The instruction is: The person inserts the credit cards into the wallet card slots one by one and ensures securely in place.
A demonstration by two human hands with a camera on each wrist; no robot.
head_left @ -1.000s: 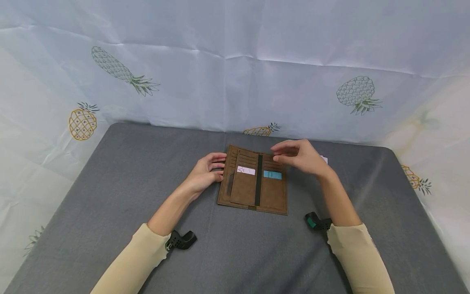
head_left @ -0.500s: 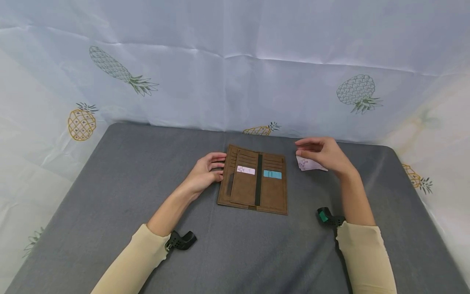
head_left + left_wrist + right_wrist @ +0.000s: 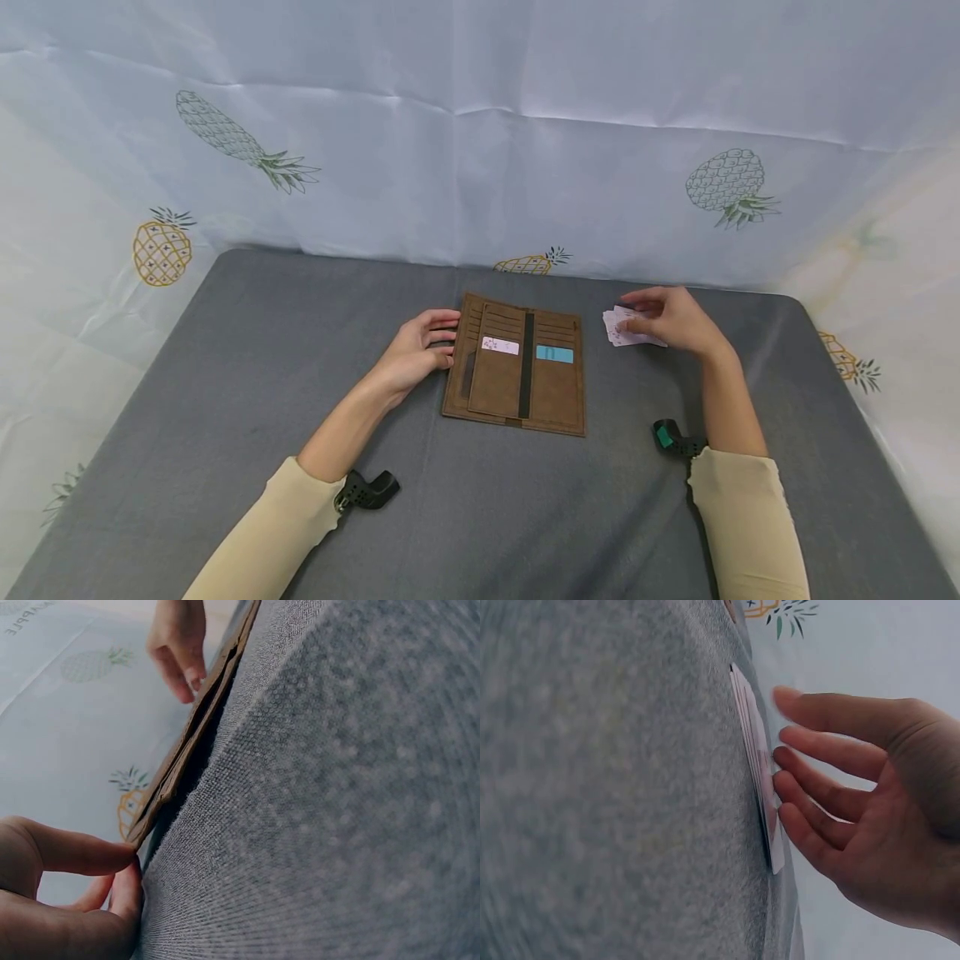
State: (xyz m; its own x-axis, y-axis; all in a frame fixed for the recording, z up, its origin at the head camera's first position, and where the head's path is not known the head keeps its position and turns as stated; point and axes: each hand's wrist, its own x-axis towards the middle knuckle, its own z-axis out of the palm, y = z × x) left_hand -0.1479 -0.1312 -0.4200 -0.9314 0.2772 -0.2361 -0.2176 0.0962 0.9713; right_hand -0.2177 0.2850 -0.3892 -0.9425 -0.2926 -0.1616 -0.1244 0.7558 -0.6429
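Observation:
An unfolded brown bifold wallet (image 3: pixel 556 396) lies on the grey table in the head view. It has a dark middle strip, a pink-and-white card (image 3: pixel 500 345) in a left slot and a blue card (image 3: pixel 555 354) in a right slot. My left hand (image 3: pixel 415 350) holds the wallet's left edge; the left wrist view has the fingertips at the brown edge (image 3: pixel 169 784). Right of the wallet lies a loosely fanned stack of pinkish-white cards (image 3: pixel 617 327). Over it hovers my right hand (image 3: pixel 675 321), with bent, spread fingers at the top card and nothing gripped.
Grey cloth covers the table (image 3: pixel 300 333), with rounded far corners. A white curtain (image 3: pixel 450 150) printed with pineapples hangs along the back and sides. Black wrist mounts (image 3: pixel 371 490) sit at both sleeve cuffs.
My right hand has moved right from the wallet's top right to the card stack, uncovering more of the cards. The left hand and the wallet have stayed in place.

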